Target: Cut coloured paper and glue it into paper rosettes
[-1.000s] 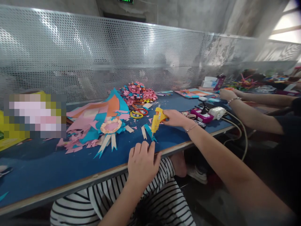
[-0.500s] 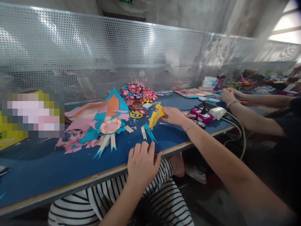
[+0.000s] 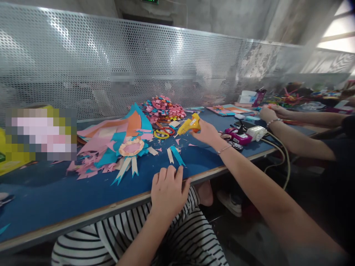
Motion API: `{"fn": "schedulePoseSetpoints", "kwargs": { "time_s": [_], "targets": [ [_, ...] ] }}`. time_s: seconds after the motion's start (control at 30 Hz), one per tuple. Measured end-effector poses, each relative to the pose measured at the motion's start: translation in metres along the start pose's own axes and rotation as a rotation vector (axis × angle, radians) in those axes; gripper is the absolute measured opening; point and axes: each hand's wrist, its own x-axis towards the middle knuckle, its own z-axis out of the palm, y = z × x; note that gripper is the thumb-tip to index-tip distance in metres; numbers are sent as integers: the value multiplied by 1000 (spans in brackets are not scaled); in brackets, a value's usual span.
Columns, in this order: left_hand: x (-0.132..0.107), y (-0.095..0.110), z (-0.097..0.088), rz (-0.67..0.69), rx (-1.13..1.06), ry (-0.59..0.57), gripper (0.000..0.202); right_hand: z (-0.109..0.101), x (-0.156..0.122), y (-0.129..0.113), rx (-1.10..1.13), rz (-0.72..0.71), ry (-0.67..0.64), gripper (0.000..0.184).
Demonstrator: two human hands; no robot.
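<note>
While the right hand [image 3: 206, 132] grips a yellow glue gun [image 3: 189, 124], the left hand [image 3: 168, 189] lies unclenched.

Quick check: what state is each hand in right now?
Left hand: open, palm down at the near edge of the table.
Right hand: closed, holding the yellow glue gun.

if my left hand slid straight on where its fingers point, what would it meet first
Probably the blue paper strip: its near end lies just ahead of the left hand. The cream strip is beside it; exact depth is unclear.
</note>
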Motion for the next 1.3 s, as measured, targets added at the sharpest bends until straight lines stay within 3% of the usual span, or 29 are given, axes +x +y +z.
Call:
{"fn": "schedulePoseSetpoints", "kwargs": {
  "time_s": [0.17, 0.23, 0.8, 1.3],
  "targets": [
    [0, 1, -2, -7, 3, -10, 39, -6, -7, 9, 105, -268, -175, 25],
    [0, 1, -3, -6, 2, -12, 38, -7, -9, 7, 109, -313, -202, 22],
    [-1, 0, -1, -8, -6, 16, 37, -7, -9, 2, 91, -346, -229, 17],
    [-1, 1, -2, -10, -5, 17, 37, -9, -9, 4, 65, -401, -158, 18]
  ]
}}
